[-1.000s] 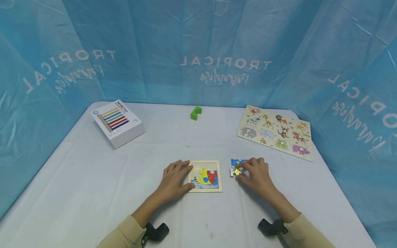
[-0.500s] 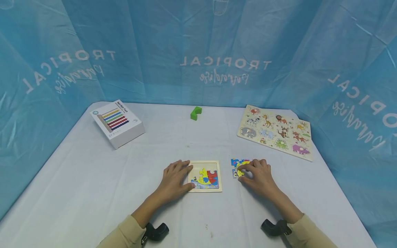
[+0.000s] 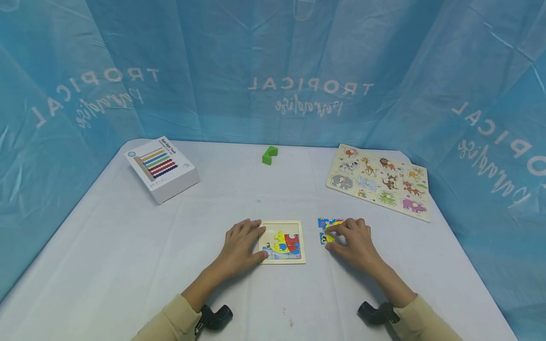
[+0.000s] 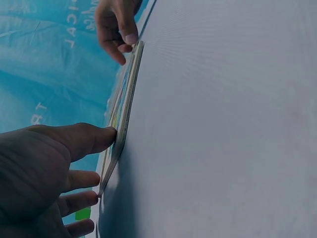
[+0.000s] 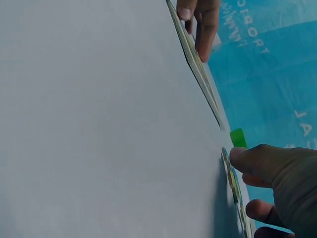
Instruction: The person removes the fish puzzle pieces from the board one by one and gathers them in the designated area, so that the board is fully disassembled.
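Shift over 1 s: right hand (image 3: 354,242) slightly rightward, lower loose pieces (image 3: 323,238) with it; left hand (image 3: 240,248), puzzle tray (image 3: 281,262) unmoved
Tray edge: left fingers spread along it; probably steadying
Pieces: beside tray; right thumb, index bent over them; pinching, cannot tell
Hidden: tray's left rim, partly

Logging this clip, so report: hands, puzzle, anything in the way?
Left hand touching square, pale wooden puzzle tray, partly filled. Right hand at loose multicoloured jigsaw pieces beside it. No obstruction seen between.
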A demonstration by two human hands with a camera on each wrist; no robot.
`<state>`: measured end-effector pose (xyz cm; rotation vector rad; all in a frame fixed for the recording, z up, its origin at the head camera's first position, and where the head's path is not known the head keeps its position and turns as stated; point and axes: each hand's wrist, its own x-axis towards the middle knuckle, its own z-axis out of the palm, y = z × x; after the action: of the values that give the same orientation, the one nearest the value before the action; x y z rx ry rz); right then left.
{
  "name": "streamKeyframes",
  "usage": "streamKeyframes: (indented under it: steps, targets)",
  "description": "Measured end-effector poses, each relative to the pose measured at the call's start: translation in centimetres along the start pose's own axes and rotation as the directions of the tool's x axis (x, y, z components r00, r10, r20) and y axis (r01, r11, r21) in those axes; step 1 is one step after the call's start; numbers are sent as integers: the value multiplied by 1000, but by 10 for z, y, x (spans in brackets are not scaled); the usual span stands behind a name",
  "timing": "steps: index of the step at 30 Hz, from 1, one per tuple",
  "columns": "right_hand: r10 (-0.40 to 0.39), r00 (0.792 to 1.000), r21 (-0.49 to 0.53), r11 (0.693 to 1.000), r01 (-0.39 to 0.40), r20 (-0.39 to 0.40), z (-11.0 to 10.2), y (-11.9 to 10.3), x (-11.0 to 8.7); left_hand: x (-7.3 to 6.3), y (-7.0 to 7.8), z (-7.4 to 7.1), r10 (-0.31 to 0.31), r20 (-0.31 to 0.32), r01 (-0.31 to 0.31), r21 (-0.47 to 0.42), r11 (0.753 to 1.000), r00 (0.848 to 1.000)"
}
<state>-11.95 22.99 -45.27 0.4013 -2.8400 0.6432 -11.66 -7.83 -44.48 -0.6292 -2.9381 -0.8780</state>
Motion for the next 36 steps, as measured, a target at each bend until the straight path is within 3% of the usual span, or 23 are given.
streamKeyframes:
  steps: [6,13,18,29,36]
  targets:
    - [-89,996,9,996,89,-22,9,-19,3,2,6,3,64,-63,-65,-13,998,996]
    - [-143,990,16,990,144,-7,25,-45,11,9,9,11,47,-11,-48,-5,999,999]
    - [-197,980,18,980,198,-36,34,-59,20,10,9,14,55,-13,-54,31,998,998]
    - [-143,987,-59,987,147,71,40,-81,32,8,10,16,57,-6,-56,47,997,998]
    - [-133,989,-101,985,139,59,42,-86,30,8,10,17,52,-9,-51,53,997,999]
